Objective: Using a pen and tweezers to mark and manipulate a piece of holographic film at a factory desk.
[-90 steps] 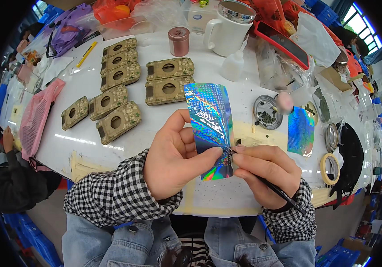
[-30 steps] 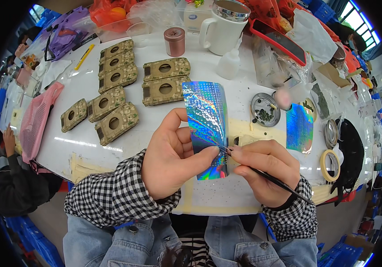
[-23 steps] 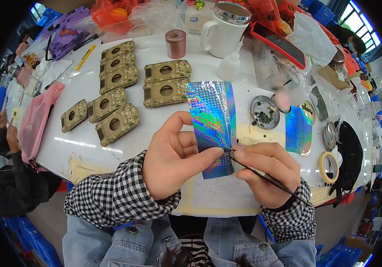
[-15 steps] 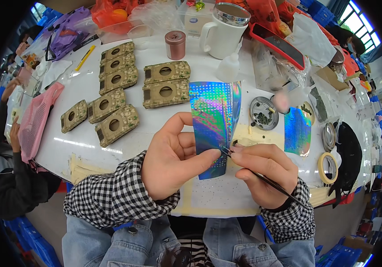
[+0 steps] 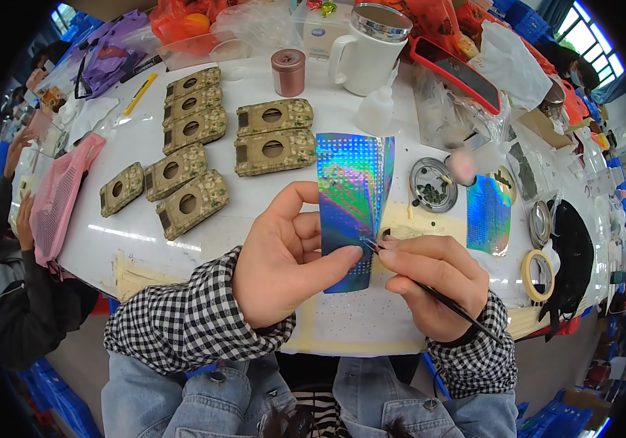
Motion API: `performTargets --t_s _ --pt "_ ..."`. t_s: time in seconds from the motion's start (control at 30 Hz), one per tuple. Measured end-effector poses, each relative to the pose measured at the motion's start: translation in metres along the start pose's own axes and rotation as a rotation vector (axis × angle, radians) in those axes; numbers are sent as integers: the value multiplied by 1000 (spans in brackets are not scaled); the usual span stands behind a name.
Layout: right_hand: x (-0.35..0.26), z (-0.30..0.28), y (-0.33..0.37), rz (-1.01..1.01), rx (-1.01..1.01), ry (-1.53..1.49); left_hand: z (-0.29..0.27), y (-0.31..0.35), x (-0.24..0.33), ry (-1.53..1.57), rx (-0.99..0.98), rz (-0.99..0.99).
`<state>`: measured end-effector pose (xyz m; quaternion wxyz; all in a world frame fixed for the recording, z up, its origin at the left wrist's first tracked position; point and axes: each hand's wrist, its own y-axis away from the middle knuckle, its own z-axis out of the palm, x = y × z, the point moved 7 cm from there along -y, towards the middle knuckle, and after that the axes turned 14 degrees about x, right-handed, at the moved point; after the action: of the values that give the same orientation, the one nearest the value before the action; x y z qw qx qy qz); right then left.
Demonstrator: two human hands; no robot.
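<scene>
A shiny holographic sheet (image 5: 349, 186), blue-green with rows of small square marks, stands upright in front of me. My left hand (image 5: 273, 255) grips it, thumb on the near face and fingers behind. Between the fingertips of my right hand (image 5: 440, 281) are slim black tweezers (image 5: 450, 304), held like a pen. Their fine points touch or almost touch the sheet beside my left thumb; anything tiny at the points is too small to make out. Below the sheet, the white work surface (image 5: 371, 317) is sprinkled with tiny specks.
Several camouflage model tank hulls (image 5: 273, 152) with round holes stand at left. To the right are a round dish (image 5: 433, 186) of small dark parts, another holographic sheet (image 5: 488, 215) and a tape roll (image 5: 538, 276). A white mug (image 5: 371, 51) and red-cased phone (image 5: 455, 74) lie beyond.
The sheet has turned slightly in my left hand, its top edge shifting a little right. My right hand and the tweezers have barely moved. Another person's hands at far left have shifted slightly.
</scene>
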<state>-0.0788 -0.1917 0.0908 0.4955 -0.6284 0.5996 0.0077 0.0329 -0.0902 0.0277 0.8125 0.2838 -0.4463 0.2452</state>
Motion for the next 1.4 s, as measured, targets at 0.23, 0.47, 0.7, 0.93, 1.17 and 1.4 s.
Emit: performTargets --t_s 0.23,0.47,0.7,0.93,1.17,1.4 --pt "-1 0 1 -5 -5 -4 -2 0 2 -32 31 -7" --pt "-1 2 2 -43 -2 17 -1 0 4 -44 40 -1" --pt "-2 2 2 -44 4 25 -2 0 3 -40 44 26" --pt "-2 3 2 -51 11 31 -1 0 3 -52 44 16" --pt "-2 4 1 -40 22 35 -1 1 5 -58 67 18" --pt "-1 3 -1 -20 31 9 -1 2 2 -126 84 75"
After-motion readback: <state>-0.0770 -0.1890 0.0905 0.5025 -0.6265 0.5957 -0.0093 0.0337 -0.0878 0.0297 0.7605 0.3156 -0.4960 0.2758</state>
